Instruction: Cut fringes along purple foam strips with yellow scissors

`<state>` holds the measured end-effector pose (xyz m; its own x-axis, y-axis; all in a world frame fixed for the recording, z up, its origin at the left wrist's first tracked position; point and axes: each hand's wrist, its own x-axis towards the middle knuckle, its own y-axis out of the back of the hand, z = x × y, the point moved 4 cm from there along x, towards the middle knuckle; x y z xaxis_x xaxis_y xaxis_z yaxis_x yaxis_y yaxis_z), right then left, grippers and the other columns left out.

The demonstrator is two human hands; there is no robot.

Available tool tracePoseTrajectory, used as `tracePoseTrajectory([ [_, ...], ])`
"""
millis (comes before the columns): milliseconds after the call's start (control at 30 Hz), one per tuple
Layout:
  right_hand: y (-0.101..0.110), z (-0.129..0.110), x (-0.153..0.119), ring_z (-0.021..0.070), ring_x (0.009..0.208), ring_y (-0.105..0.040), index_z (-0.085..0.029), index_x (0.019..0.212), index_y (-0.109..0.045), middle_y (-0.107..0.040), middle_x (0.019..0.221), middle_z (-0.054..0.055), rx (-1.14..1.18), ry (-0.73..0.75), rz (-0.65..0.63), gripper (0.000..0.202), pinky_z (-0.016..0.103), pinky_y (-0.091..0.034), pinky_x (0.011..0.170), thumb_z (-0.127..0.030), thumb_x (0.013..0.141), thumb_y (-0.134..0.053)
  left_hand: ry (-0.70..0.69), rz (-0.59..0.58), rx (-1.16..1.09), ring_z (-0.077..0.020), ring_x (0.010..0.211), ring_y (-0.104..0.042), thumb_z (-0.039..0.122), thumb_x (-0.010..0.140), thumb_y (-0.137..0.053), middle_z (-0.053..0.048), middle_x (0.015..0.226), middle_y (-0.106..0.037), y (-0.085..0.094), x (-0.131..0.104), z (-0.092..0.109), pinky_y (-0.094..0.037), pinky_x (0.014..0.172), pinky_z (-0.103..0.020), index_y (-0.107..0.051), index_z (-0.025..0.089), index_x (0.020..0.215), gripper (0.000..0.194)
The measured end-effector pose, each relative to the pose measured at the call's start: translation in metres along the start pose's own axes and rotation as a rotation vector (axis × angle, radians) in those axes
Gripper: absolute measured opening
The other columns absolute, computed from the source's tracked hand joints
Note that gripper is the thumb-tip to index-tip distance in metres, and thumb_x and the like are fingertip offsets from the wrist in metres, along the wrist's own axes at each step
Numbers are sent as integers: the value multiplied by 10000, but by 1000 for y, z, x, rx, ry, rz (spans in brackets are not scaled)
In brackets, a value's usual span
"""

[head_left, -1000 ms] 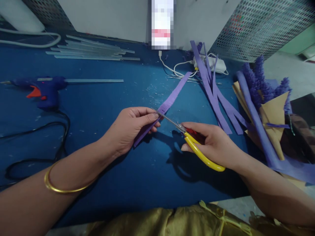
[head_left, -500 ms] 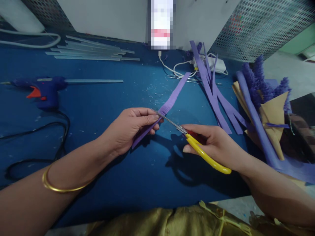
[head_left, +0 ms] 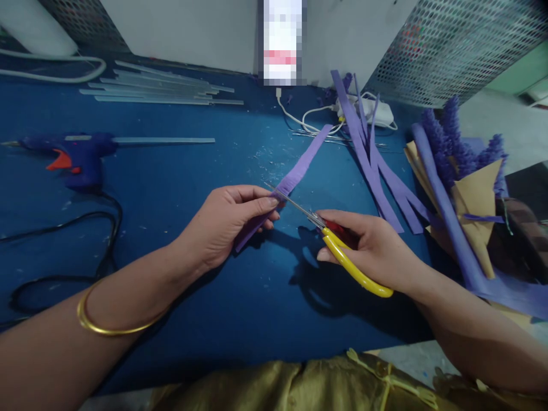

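My left hand (head_left: 240,220) pinches a purple paper strip (head_left: 299,168) between thumb and fingers. One end of the strip reaches up and right, and the other hangs below my fingers. My right hand (head_left: 363,240) is wrapped round the yellow handle of a pair of scissors (head_left: 353,265); part of a red handle shows under the fingers. The scissor blades lie across the strip close to my left thumb. Whether the blades are parted is too small to tell.
A blue glue gun (head_left: 85,157) with its cord lies left, below clear glue sticks (head_left: 158,85). More purple strips (head_left: 362,137), white cables and a charger (head_left: 379,113) are at the back right. A wrapped purple bouquet (head_left: 477,200) is far right.
The scissors and my right hand have shifted slightly left and up. The strip's lower end has moved a little up and right, and the blade tips reach slightly farther past the strip.
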<state>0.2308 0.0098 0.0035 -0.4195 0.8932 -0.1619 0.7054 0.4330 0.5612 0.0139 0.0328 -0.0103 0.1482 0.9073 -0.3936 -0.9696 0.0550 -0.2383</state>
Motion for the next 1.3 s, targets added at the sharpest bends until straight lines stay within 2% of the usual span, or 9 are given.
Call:
tracePoseTrajectory([
  [133,2,-2,0,160,707,-548,-212,1194,-693,-643,839,10,-144,70,36,453,259,-450,631,-420,800,-778,-13,17,-19,-80,553,-620,232,667,-851,-13,638,-708,1,1,0,-496,558,-157,-767,152,731,132],
  [300,2,-4,0,168,706,-566,-211,1184,-697,-658,831,17,-194,105,43,453,255,-452,613,-440,801,-773,-28,28,-9,-73,559,-626,238,676,-848,2,636,-702,2,2,-2,-500,562,-142,-754,160,711,127],
  [600,1,-3,-2,146,658,-521,-216,1171,-696,-608,767,-13,-160,94,16,425,245,-426,588,-441,816,-762,-52,16,-17,-69,568,-626,240,691,-846,5,644,-703,2,1,-1,-507,568,-137,-767,167,732,115],
  [967,1,-4,-2,145,673,-529,-202,1206,-685,-630,831,1,-147,88,-20,431,253,-439,622,-435,846,-734,-43,15,-59,-70,561,-622,184,674,-839,6,615,-693,0,2,-1,-511,575,-140,-768,165,702,79],
  [1300,-1,1,-4,133,657,-492,-195,1219,-669,-597,789,-13,-117,63,-26,448,242,-417,601,-452,856,-728,-15,32,-44,-75,552,-627,194,697,-825,-11,624,-704,2,0,0,-510,568,-146,-775,150,729,75],
])
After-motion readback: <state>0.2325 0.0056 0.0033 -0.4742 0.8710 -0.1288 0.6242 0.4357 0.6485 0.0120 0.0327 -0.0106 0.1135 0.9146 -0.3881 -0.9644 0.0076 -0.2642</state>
